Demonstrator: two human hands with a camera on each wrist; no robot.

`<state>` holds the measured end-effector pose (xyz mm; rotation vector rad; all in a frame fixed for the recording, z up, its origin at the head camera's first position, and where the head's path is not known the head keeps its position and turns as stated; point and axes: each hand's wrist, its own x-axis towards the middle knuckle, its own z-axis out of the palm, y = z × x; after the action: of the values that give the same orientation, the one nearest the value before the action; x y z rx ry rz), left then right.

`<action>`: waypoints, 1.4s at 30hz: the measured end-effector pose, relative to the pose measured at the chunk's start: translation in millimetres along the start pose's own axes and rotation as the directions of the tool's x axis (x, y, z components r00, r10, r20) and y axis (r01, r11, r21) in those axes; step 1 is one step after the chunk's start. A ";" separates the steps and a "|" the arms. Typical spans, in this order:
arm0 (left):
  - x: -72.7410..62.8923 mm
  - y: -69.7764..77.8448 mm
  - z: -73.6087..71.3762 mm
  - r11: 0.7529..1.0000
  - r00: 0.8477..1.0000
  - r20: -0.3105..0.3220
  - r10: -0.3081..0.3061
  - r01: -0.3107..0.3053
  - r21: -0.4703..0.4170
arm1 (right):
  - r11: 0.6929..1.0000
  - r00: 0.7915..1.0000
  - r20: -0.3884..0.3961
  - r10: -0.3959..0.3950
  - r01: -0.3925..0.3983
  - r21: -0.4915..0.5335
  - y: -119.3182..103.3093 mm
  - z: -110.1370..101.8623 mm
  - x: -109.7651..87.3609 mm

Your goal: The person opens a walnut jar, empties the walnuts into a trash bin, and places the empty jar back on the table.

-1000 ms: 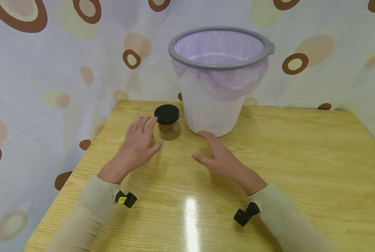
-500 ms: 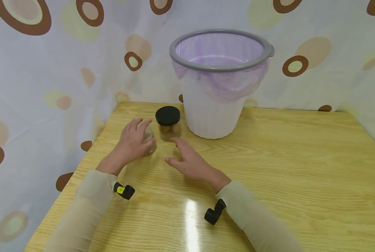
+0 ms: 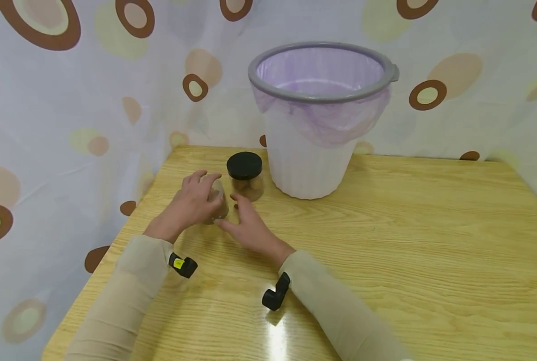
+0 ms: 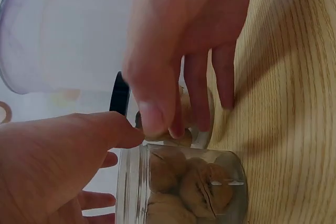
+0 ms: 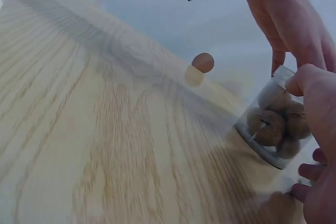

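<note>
Pinching the lidless jar [image 4: 131, 182] near its rim with my left hand [image 3: 189, 201], right hand [image 3: 250, 228] spread beside it, I might spill the walnuts [image 4: 205, 188] by tipping it.

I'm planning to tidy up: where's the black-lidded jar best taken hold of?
Probably round its black lid, from above: the jar stands upright with its round top uncovered, while the bin and lidless jar stand close on either side.

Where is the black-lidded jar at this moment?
In the head view, the black-lidded jar stands on the table left of centre, just left of the white bin and beyond the right hand.
</note>
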<state>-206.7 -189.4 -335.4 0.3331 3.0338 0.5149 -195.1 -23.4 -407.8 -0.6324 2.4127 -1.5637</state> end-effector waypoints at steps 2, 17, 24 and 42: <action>0.6 0.3 0.7 1.000 1.000 0.000 -0.016 0.016 0.006 | 1.000 1.000 -0.025 0.004 -0.003 0.024 0.7 6.1 4.2; 4.0 3.1 9.3 0.999 0.999 0.003 -0.032 0.032 0.008 | 0.984 0.989 -0.133 -0.071 0.091 0.152 5.9 25.2 27.2; -4.5 3.6 7.1 1.000 1.000 -0.009 -0.012 0.012 -0.019 | 0.974 0.988 -0.129 -0.080 0.105 0.201 5.3 28.7 30.1; -24.0 16.5 1.7 0.981 0.990 -0.101 0.102 -0.117 -0.153 | 0.980 0.960 -0.210 -0.187 0.166 -0.113 2.4 12.1 11.6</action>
<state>-179.8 -178.9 -331.4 0.4825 3.0480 0.7960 -201.3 -37.8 -414.4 -0.7473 2.6712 -1.6762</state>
